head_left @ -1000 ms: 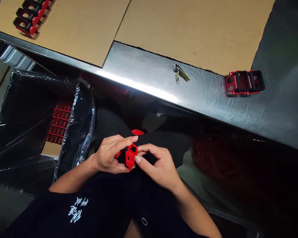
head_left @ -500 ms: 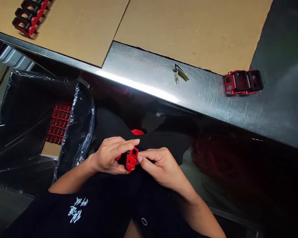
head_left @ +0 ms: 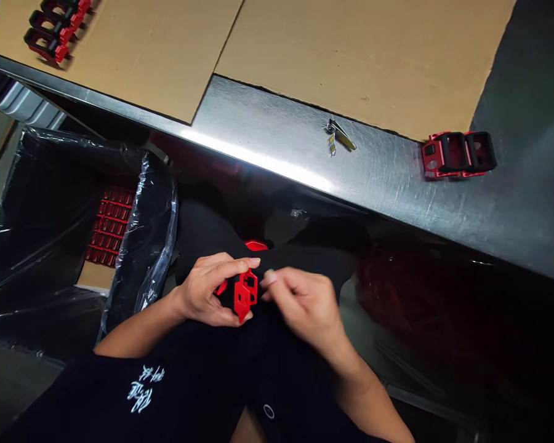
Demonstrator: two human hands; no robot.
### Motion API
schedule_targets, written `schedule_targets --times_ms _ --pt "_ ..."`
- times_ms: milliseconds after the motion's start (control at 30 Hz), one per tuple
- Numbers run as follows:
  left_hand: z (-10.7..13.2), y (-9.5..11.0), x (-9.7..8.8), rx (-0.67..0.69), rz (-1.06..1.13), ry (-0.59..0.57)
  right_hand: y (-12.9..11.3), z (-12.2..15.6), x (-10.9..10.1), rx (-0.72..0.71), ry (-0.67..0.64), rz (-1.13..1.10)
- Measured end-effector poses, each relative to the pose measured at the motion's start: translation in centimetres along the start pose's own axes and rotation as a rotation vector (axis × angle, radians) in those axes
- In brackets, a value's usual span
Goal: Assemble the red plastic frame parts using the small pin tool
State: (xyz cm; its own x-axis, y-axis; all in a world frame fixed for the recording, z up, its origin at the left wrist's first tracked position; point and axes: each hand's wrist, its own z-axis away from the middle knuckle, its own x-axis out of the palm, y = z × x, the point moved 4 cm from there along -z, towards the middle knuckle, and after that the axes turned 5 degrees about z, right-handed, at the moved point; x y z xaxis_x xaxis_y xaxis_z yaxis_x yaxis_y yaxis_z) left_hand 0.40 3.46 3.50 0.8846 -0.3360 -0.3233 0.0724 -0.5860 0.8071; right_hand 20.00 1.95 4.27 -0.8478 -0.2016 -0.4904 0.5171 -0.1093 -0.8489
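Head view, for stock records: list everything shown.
Table: one, silver, top
Cardboard sheets: two, tan, on table
Left frames: at least three, black/red, top left
Right frames: two, black/red, far right
Nail clipper: one, metallic, on table
Bin: one, black, lower left
Small parts: many, red, in bin
Stack: one, grey, left
Held part: one, red, centre
Unclear object: one, red, beyond part
Shirt: one, dark, bottom
Left hand: one, bare, holding part
Right hand: one, bare, beside part

2 rows of white characters (head_left: 141,397) on dark shirt (head_left: 203,381), not clearly legible; faint mark (head_left: 364,99) on cardboard (head_left: 397,49), unreadable.
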Motion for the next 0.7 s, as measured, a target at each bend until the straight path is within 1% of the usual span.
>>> schedule_targets --times_ms 67,100,133,167,200,233,333,367,400,500,600,700 --pt "0.3 -0.4 -0.1 -0.086 0.077 0.039 2.3 -0.1 -1.8 0.15 0.249 0.023" --pt "0.5 -0.6 0.0 -0.133 0.132 0.059 3.3 -0.1 -2.3 0.206 0.326 -0.001" --pt "0.7 -0.9 0.1 -0.177 0.197 0.076 4.0 -0.1 -2.4 0.232 0.338 -0.049" --pt "1.0 -1.2 0.4 -0.214 0.271 0.088 4.4 -0.2 -2.1 0.234 0.283 -0.119" --pt "1.2 -1.4 0.7 -0.242 0.343 0.097 4.6 -0.2 -1.5 0.224 0.18 -0.204" --pt "1.4 -1.6 1.0 -0.26 0.405 0.102 4.4 -0.1 -0.6 0.211 0.049 -0.297" --pt "1.6 -2.0 1.9 -0.294 0.519 0.091 2.9 0.7 2.4 0.194 -0.323 -0.598" --pt "1.7 -2.0 2.1 -0.298 0.533 0.085 2.4 1.0 3.2 0.191 -0.408 -0.684" --pt "1.7 -2.0 2.2 -0.302 0.539 0.08 2.0 1.2 3.7 0.191 -0.466 -0.759" --pt "1.6 -2.1 2.4 -0.308 0.527 0.066 1.5 1.4 4.6 0.22 -0.541 -0.911" --pt "1.5 -2.1 2.4 -0.304 0.526 0.058 1.7 1.4 4.8 0.262 -0.564 -1.004" --pt "1.4 -2.1 2.5 -0.285 0.529 0.049 1.8 1.4 4.9 0.275 -0.57 -1.051"
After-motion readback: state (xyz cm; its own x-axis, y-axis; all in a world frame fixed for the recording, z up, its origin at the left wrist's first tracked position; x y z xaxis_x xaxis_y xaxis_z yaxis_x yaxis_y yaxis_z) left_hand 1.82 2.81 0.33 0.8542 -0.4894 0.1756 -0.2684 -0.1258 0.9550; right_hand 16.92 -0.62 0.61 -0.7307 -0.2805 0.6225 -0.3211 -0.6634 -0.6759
